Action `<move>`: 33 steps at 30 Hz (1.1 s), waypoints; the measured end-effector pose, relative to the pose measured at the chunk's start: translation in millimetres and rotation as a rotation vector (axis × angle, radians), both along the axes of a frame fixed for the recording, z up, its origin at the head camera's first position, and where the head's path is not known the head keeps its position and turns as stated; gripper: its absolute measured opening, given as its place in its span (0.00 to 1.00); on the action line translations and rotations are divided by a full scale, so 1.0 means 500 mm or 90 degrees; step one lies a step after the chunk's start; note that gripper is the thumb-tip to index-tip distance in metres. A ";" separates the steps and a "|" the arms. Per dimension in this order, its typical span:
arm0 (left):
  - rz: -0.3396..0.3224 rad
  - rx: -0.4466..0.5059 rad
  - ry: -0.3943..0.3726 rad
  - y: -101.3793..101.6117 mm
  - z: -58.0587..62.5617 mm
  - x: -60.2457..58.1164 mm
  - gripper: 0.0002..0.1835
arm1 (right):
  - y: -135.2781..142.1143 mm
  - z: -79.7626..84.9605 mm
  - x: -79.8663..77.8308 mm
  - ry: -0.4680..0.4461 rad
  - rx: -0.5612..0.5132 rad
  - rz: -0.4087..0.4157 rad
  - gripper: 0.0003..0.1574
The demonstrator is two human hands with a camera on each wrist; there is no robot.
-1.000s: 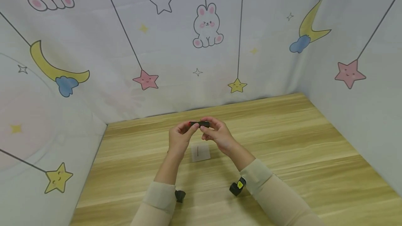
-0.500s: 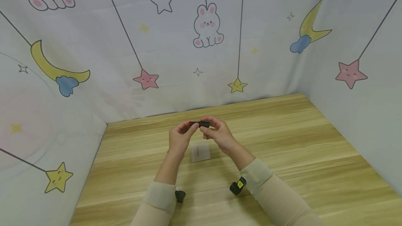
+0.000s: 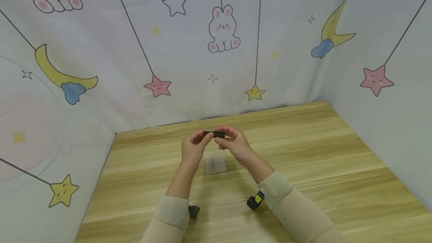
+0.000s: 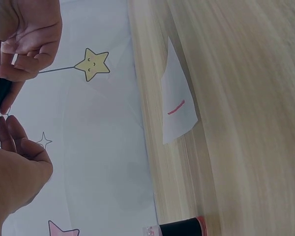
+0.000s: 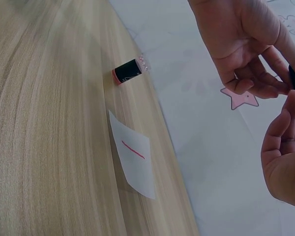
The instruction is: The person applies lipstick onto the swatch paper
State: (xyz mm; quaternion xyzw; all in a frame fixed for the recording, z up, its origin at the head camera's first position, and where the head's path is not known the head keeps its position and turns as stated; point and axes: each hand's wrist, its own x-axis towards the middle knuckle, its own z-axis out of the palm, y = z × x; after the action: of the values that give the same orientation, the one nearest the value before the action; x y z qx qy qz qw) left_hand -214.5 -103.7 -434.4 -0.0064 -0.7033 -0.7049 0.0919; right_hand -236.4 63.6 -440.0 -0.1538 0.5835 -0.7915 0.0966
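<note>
A short black marker with a red end on its left is held level above the table, toward the back. My left hand pinches its left part between thumb and fingers. My right hand pinches the right part, its thumb close to my left thumb. Both wrist views catch only part of the marker, at the frame edge. Below the hands a small white paper lies on the table, bearing one short red line. Its edges curl up slightly.
Left of the paper stands a small black-and-red cylinder with a clear, speckled end; my left forearm mostly hides it in the head view. Wood-grain table spreads around. Cloth walls printed with stars and rabbits enclose its back and sides.
Both hands and the marker stay almost where they were. The head view has shifted very slightly.
</note>
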 end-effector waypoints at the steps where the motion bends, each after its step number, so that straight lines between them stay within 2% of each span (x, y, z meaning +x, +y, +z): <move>1: 0.001 0.000 -0.001 0.000 0.000 0.001 0.16 | 0.000 -0.001 0.000 0.000 -0.002 -0.001 0.15; 18: 0.008 0.016 -0.001 -0.001 -0.008 0.004 0.15 | -0.001 -0.009 0.004 0.019 0.015 -0.021 0.17; 33: -0.023 -0.006 -0.006 -0.006 -0.008 0.005 0.16 | -0.002 -0.010 0.006 0.021 0.017 -0.018 0.16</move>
State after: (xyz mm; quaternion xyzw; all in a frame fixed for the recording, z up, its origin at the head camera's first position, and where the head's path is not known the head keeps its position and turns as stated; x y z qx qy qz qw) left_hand -212.0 -106.8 -438.3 -0.0165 -0.7068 -0.7031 0.0761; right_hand -233.4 62.9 -444.9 -0.1575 0.5977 -0.7822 0.0781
